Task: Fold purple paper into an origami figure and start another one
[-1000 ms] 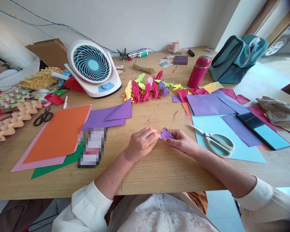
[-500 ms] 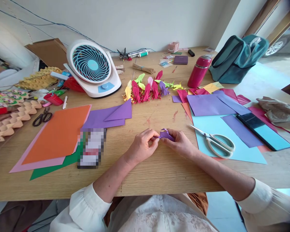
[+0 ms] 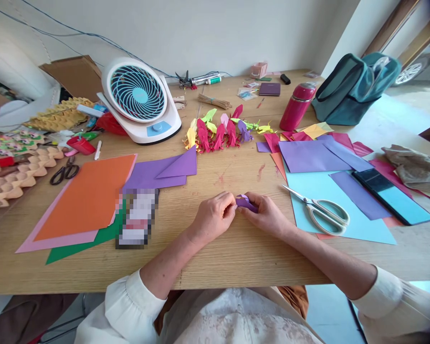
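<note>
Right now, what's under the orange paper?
A pink sheet sticks out from under the orange paper, and a green sheet shows beneath both. Their middles, and anything else underneath, are covered.

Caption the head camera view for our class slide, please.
Left hand and right hand hold purple paper; bright folded shapes lie beyond.

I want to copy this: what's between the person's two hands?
In the head view, a small piece of purple paper lies between the left hand and the right hand. The right grips it; the left pinches its end.
</note>
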Demonstrator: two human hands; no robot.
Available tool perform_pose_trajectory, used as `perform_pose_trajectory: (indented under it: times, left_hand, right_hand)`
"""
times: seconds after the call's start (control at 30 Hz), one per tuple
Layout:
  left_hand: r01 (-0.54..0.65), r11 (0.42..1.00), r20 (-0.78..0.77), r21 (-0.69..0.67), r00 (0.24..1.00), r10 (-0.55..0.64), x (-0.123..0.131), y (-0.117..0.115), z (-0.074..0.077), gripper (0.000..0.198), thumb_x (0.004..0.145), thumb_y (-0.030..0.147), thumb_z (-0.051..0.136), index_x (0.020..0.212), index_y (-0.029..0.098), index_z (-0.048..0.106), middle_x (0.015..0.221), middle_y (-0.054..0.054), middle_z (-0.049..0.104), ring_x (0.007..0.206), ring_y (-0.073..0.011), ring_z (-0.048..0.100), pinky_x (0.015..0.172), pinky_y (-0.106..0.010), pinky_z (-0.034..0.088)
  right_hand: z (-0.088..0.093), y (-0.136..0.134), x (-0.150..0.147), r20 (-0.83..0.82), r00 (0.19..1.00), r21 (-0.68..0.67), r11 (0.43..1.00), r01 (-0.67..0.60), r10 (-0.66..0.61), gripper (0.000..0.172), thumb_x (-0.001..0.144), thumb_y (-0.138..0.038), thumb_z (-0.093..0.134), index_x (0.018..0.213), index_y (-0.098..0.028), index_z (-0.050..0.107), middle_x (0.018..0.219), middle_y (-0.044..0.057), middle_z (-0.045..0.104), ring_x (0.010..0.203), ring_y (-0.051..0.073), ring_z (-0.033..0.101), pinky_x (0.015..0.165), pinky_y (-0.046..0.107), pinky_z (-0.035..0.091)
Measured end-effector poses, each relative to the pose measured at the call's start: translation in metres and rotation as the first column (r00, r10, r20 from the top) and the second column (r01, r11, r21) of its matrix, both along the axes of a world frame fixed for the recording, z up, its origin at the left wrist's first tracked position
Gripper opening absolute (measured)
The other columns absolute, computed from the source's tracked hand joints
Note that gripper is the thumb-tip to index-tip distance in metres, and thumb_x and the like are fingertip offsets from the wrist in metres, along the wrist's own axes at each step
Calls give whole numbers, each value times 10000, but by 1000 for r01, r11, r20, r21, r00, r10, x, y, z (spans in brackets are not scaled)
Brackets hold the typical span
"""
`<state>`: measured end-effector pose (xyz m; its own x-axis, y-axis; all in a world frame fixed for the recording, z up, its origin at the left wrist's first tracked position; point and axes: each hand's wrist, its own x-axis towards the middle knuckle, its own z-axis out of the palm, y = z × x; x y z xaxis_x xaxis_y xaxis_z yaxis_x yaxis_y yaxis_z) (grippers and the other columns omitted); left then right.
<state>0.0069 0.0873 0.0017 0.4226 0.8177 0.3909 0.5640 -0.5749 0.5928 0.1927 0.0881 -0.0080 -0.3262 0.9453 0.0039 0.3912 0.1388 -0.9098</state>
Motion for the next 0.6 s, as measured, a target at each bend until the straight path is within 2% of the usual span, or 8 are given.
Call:
perform_pose_trajectory:
  times: [0.07,0.13,0.27,0.33,0.43,0.6]
  left_hand:
    - [-24,998,22,-55,999,26,1,0,-1,165,833,68,524,727,188,483,689,26,558,610,-104,489,590,-228,342]
    - [-16,984,96,-176,995,33,1,2,-2,149,857,123,543,727,186,504,658,33,552,584,-98,496,574,-217,356]
    - [56,906,231,-420,972,48,-1,6,-2,179,909,268,551,756,176,565,624,40,558,532,-89,528,543,-200,396]
    - [20,909,207,-415,976,73,-1,5,-2,169,892,253,564,745,171,577,622,40,565,535,-86,517,542,-197,387]
    - [-55,948,137,-314,985,102,3,3,-3,137,845,167,571,709,169,558,624,39,566,568,-86,490,564,-199,367]
    - [-64,956,167,-286,979,115,10,1,-9,131,799,110,548,691,174,511,622,45,532,566,-82,468,541,-193,353]
  right_hand:
    - [0,0,0,29,1000,23,1000,2,-3,213,823,-353,602,735,-186,502,661,-49,416,628,112,370,566,253,287]
    - [1,1,1,35,999,27,1000,6,-7,215,822,-351,598,730,-188,493,659,-50,414,627,111,370,565,251,288]
    - [2,3,3,6,1000,11,1000,-3,2,191,839,-354,569,766,-186,515,673,-48,429,631,114,386,571,250,305]
    - [1,3,3,13,1000,37,999,-1,0,176,835,-340,576,767,-191,512,678,-49,444,630,114,391,575,250,310]
    - [0,1,2,42,999,65,998,4,-7,122,828,-305,588,822,-191,543,693,-45,501,635,119,425,587,249,326]
    - [1,-1,1,44,999,69,998,8,-11,100,822,-268,594,881,-189,578,710,-38,547,652,125,469,612,246,359]
